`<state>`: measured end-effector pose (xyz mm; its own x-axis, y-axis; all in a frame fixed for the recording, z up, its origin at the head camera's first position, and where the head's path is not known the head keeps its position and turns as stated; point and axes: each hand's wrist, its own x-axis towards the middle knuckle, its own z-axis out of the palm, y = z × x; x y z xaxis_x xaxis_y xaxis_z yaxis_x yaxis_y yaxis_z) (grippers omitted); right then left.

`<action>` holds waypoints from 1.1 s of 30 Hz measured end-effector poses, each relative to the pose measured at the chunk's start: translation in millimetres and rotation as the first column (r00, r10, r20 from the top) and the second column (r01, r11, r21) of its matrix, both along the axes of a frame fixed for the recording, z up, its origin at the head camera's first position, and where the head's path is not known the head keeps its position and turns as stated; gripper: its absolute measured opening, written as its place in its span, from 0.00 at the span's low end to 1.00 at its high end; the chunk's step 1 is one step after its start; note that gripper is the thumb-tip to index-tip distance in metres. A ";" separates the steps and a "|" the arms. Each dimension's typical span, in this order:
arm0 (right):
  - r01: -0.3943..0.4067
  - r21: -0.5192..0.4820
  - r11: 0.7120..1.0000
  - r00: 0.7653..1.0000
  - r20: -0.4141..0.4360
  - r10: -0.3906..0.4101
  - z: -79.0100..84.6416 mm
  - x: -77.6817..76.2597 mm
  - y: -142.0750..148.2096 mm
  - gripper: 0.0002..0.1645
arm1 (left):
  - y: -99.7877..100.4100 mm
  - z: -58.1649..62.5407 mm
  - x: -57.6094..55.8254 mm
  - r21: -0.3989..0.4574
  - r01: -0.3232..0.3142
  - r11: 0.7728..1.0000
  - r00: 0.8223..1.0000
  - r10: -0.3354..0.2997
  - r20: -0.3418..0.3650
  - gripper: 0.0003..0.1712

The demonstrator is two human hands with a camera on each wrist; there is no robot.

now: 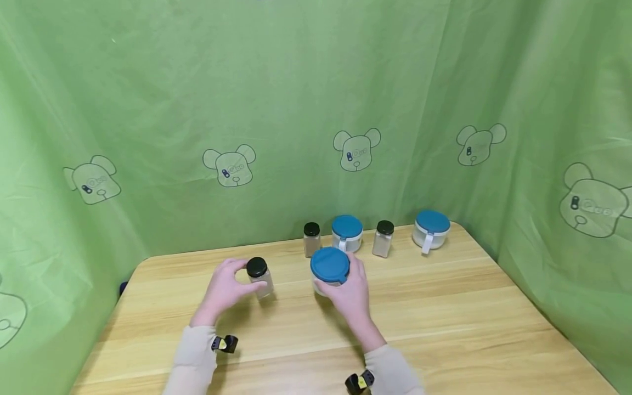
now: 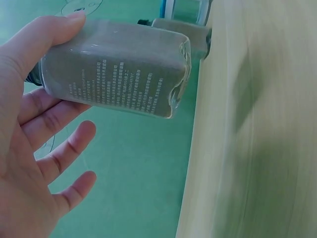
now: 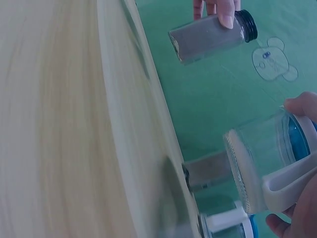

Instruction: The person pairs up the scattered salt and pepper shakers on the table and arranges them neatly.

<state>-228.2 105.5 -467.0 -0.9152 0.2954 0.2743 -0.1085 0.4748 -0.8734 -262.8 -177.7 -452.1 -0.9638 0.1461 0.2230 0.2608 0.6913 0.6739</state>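
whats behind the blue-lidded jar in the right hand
Another blue-lidded jar stands behind it, a black-capped bottle to its left. The held jar covers the tabletop right behind it and some of the rear jar's lower front.

Black-lidded jars (image 1: 258, 269) (image 1: 312, 240) (image 1: 383, 240): three. Blue-lidded containers (image 1: 330, 265) (image 1: 347, 226) (image 1: 432, 222): three, one white handle (image 1: 427, 243) apiece. Hands (image 1: 224, 288) (image 1: 353, 293): two, one left, one right. Pale sleeves (image 1: 192, 356) (image 1: 392, 370): two. Black wrist devices (image 1: 224, 344) (image 1: 359, 381): two. Wooden counter (image 1: 444, 318): one. Bear-head prints (image 1: 236, 167) (image 1: 357, 153) on green curtain (image 1: 296, 82): six in head view, two of those cut off by frame edges.
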 end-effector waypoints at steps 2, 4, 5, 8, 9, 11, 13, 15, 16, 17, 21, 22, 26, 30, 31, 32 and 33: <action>-0.004 0.001 1.000 1.000 -0.012 0.004 -0.3 0.6 -6.9 0.58 | -5.7 -0.4 0.7 -0.002 -0.003 1.000 1.000 0.003 -0.003 0.46; -0.006 0.000 1.000 1.000 -0.026 0.006 -0.6 1.4 -13.1 0.58 | -11.7 -1.2 1.4 -0.008 -0.011 1.000 1.000 0.010 -0.006 0.46; -0.007 -0.002 1.000 0.999 -0.034 0.007 -0.8 1.9 -15.9 0.58 | -14.6 -1.7 1.9 -0.010 -0.015 1.000 1.000 0.015 -0.007 0.46; -0.010 -0.007 1.000 0.999 -0.044 0.009 -1.5 3.3 -23.3 0.57 | -22.8 -2.7 3.7 -0.013 -0.022 1.000 1.000 0.022 -0.010 0.45; -0.013 -0.014 1.000 0.999 -0.047 0.013 -1.1 3.8 -25.7 0.56 | -25.4 -2.8 4.1 -0.014 -0.023 1.000 1.000 0.023 -0.012 0.45; -0.018 -0.020 1.000 0.999 -0.051 0.017 -0.8 4.5 -30.5 0.56 | -29.8 -2.2 5.1 -0.014 -0.025 1.000 1.000 0.025 -0.012 0.44; -0.023 -0.025 0.999 0.998 -0.053 0.022 0.0 5.2 -35.6 0.55 | -34.0 -1.2 5.8 -0.018 -0.028 0.999 1.000 0.028 -0.008 0.45; -0.030 -0.025 0.999 0.998 -0.051 0.029 0.4 5.3 -41.0 0.55 | -37.7 0.2 6.5 -0.017 -0.038 0.999 0.999 0.038 0.004 0.47; -0.032 -0.024 0.999 0.998 -0.051 0.031 0.3 5.2 -43.9 0.55 | -39.5 0.7 6.9 -0.019 -0.042 0.999 0.999 0.043 0.010 0.48; -0.033 -0.023 0.999 0.998 -0.051 0.032 0.3 5.2 -46.8 0.55 | -41.4 1.1 7.1 -0.020 -0.044 0.999 0.999 0.044 0.016 0.48; -0.036 -0.013 0.999 0.998 -0.052 0.035 0.1 4.3 -58.9 0.55 | -49.9 1.8 7.6 -0.019 -0.046 0.999 0.999 0.047 0.013 0.46; -0.038 -0.010 0.999 0.998 -0.056 0.037 0.1 4.0 -62.0 0.55 | -52.4 1.9 7.6 -0.015 -0.043 0.999 0.999 0.043 0.007 0.44; -0.056 0.002 0.998 0.997 -0.052 0.056 0.1 3.3 -74.6 0.56 | -63.9 2.2 8.2 -0.008 -0.039 0.999 0.999 0.039 -0.019 0.40; -0.068 -0.001 0.998 0.997 -0.046 0.068 0.1 2.9 -85.3 0.55 | -76.1 3.2 8.5 -0.009 -0.041 0.999 0.999 0.041 -0.001 0.41; -0.068 0.000 0.998 0.997 -0.046 0.068 0.1 2.6 -87.5 0.55 | -78.8 3.7 8.4 -0.008 -0.042 0.999 0.999 0.042 0.004 0.42; -0.069 0.001 0.998 0.997 -0.047 0.068 0.0 2.4 -89.5 0.56 | -81.3 4.1 8.4 -0.008 -0.041 0.999 0.999 0.041 0.009 0.42; -0.069 0.000 0.998 0.997 -0.047 0.069 0.0 2.1 -91.4 0.55 | -83.6 4.6 8.2 -0.008 -0.039 0.999 0.999 0.039 0.012 0.43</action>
<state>-226.1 14.2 -467.0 -0.9197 0.2321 0.3167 -0.1816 0.4636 -0.8672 -254.5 -261.3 -447.4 -0.9715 0.1100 0.2100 0.2250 0.7061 0.6713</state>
